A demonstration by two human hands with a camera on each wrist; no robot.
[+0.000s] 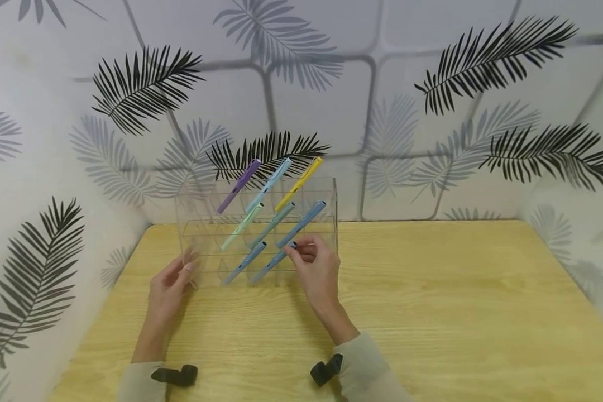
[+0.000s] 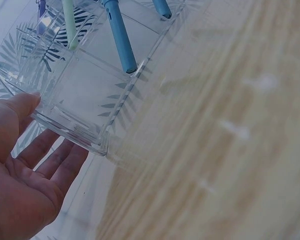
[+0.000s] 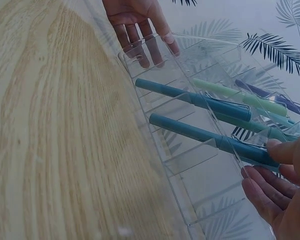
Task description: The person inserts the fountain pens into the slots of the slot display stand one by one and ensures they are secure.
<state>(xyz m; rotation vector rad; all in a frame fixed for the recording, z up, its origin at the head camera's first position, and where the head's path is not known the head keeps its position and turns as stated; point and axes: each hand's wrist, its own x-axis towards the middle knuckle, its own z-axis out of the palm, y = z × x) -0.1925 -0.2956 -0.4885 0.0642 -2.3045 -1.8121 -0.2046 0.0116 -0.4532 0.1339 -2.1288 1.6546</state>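
Observation:
A clear tiered pen rack (image 1: 197,228) stands at the back of the table, with fountain pens leaning in its slots. My left hand (image 1: 167,287) holds the rack's left side, thumb on the near face and fingers behind the panel in the left wrist view. At the bottom row, my right hand (image 1: 320,273) pinches the cap end of a blue pen (image 1: 271,264), whose lower end rests in a slot. Left of it lies another blue pen (image 1: 245,263). Above sit a mint green pen (image 1: 242,226), a teal pen (image 1: 271,225) and a blue pen (image 1: 301,224).
The top row carries a purple pen (image 1: 238,187), a light blue pen (image 1: 268,185) and a yellow pen (image 1: 298,185). Behind the wooden table (image 1: 452,301) rises a wall (image 1: 321,111) with a leaf pattern, close to the rack's back.

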